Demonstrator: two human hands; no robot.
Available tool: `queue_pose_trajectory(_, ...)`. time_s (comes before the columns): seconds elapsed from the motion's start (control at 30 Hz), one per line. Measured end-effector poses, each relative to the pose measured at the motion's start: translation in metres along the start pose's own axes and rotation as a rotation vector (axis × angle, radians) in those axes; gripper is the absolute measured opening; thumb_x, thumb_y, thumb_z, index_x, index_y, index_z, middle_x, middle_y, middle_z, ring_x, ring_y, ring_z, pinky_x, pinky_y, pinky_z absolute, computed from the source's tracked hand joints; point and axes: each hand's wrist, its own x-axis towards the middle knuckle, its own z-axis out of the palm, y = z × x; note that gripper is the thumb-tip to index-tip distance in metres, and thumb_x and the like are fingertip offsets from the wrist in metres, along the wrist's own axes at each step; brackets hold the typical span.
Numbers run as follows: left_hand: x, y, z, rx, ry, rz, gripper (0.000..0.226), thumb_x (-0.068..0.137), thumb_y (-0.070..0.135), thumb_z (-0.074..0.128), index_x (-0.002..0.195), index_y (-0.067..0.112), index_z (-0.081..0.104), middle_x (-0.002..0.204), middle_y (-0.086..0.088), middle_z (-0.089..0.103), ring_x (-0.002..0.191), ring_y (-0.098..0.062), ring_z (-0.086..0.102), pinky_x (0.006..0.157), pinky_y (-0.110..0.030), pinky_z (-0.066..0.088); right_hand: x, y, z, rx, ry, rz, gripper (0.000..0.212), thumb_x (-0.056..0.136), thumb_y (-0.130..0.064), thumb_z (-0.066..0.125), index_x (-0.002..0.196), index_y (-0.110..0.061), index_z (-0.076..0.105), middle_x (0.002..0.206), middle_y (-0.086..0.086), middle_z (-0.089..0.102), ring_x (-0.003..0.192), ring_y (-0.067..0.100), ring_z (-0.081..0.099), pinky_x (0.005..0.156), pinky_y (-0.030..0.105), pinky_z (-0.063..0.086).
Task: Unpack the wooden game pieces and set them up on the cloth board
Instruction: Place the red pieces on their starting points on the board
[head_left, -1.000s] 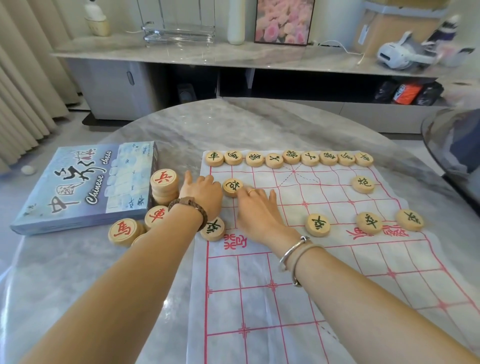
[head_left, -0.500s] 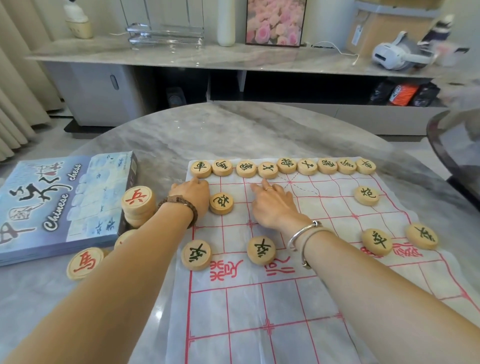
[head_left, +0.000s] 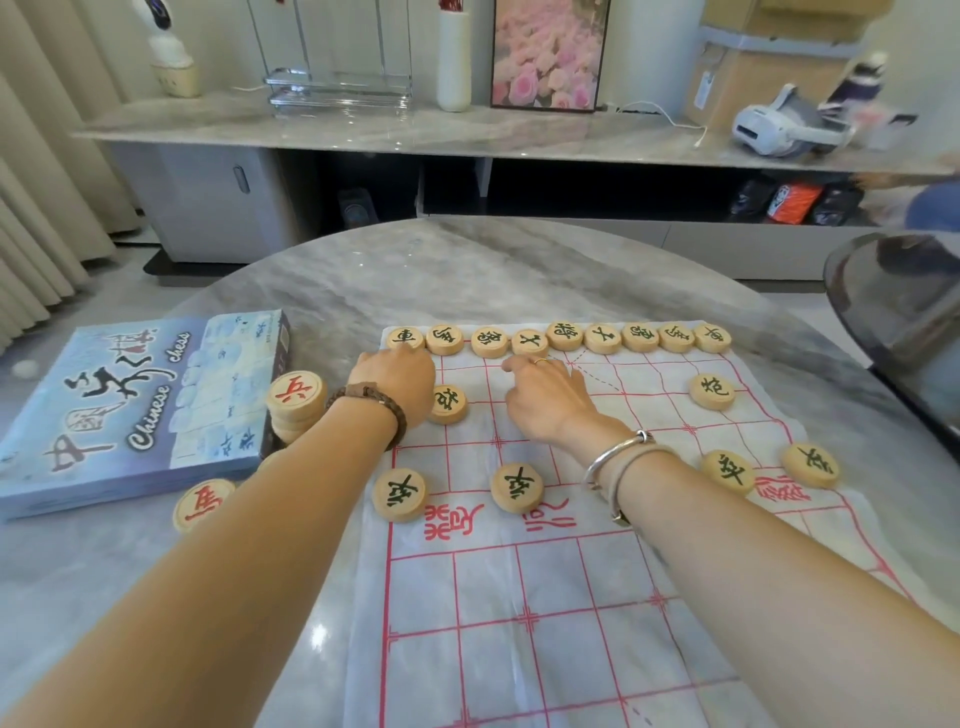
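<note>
On the cloth board (head_left: 571, 597) a back row (head_left: 564, 335) of nine green-lettered pieces lines the far edge. The left hand (head_left: 396, 382) lies knuckles-up against the leftmost piece (head_left: 407, 338), its fingers hidden, so whether it grips cannot be told. The right hand (head_left: 550, 400) rests released, fingers flat on the cloth just before the fourth piece (head_left: 530, 343), while red-lettered pieces (head_left: 297, 397) sit stacked beside the game box (head_left: 130, 415)
</note>
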Motion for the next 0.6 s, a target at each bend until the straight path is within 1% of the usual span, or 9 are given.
queue_pose_trajectory(0.07, -0.018, -0.001, -0.011, -0.031, 0.03, 0.026, 0.036, 0.093, 0.006, 0.039, 0.128, 0.006, 0.044, 0.13, -0.013, 0.05, 0.117, -0.032, 0.05, 0.094, -0.036, 0.038, -0.017, -0.007, -0.006, 0.048, 0.014, -0.016, 0.045, 0.093, -0.008, 0.037, 0.137, -0.015, 0.039, 0.141, 0.012, 0.043, 0.133, 0.03, 0.034, 0.11, 0.043, 0.027)
queue_pose_trajectory(0.13, -0.034, -0.004, -0.017, -0.06, 0.051, 0.047, 0.041, 0.09, 0.005, 0.04, 0.131, 0.009, 0.044, 0.132, -0.011, 0.049, 0.118, -0.033, 0.049, 0.096, -0.036, 0.039, -0.033, -0.014, -0.007, 0.09, 0.007, -0.041, 0.045, 0.093, -0.009, 0.038, 0.137, -0.016, 0.04, 0.141, 0.012, 0.043, 0.132, 0.029, 0.036, 0.107, 0.04, 0.032)
queue_pose_trajectory(0.27, -0.073, -0.018, -0.022, -0.09, 0.128, 0.03, 0.046, 0.089, 0.005, 0.044, 0.134, 0.012, 0.043, 0.134, -0.01, 0.044, 0.121, -0.032, 0.047, 0.099, -0.038, 0.038, -0.065, -0.033, 0.002, 0.08, -0.04, -0.092, 0.045, 0.092, -0.012, 0.043, 0.137, -0.014, 0.039, 0.14, 0.011, 0.046, 0.129, 0.03, 0.041, 0.104, 0.041, 0.037)
queue_pose_trajectory(0.33, -0.086, -0.029, -0.022, -0.072, 0.178, 0.014, 0.045, 0.088, 0.007, 0.047, 0.133, 0.012, 0.043, 0.132, -0.01, 0.044, 0.123, -0.03, 0.044, 0.1, -0.039, 0.037, -0.074, -0.042, 0.01, 0.064, -0.062, -0.108, 0.046, 0.091, -0.013, 0.046, 0.137, -0.014, 0.039, 0.14, 0.011, 0.047, 0.129, 0.031, 0.042, 0.104, 0.042, 0.037)
queue_pose_trajectory(0.4, -0.097, -0.045, -0.022, -0.098, 0.211, -0.039, 0.043, 0.088, 0.007, 0.048, 0.131, 0.01, 0.043, 0.132, -0.01, 0.042, 0.124, -0.03, 0.041, 0.099, -0.04, 0.037, -0.081, -0.054, 0.016, 0.063, -0.074, -0.136, 0.047, 0.09, -0.015, 0.048, 0.136, -0.014, 0.04, 0.14, 0.011, 0.047, 0.13, 0.031, 0.042, 0.104, 0.041, 0.037)
queue_pose_trajectory(0.5, -0.11, -0.069, -0.021, -0.147, 0.194, -0.12, 0.039, 0.09, 0.007, 0.045, 0.129, 0.007, 0.04, 0.132, -0.013, 0.04, 0.123, -0.032, 0.041, 0.097, -0.042, 0.038, -0.087, -0.074, 0.024, 0.066, -0.092, -0.165, 0.043, 0.09, -0.016, 0.049, 0.132, -0.011, 0.04, 0.137, 0.012, 0.048, 0.125, 0.033, 0.045, 0.102, 0.041, 0.038)
queue_pose_trajectory(0.6, -0.114, -0.091, -0.012, -0.177, 0.093, -0.163, 0.044, 0.089, 0.005, 0.047, 0.132, 0.006, 0.036, 0.132, -0.016, 0.04, 0.123, -0.035, 0.043, 0.096, -0.043, 0.04, -0.086, -0.094, 0.029, 0.061, -0.07, -0.177, 0.046, 0.09, -0.019, 0.05, 0.133, -0.008, 0.036, 0.137, 0.012, 0.046, 0.125, 0.035, 0.043, 0.102, 0.042, 0.036)
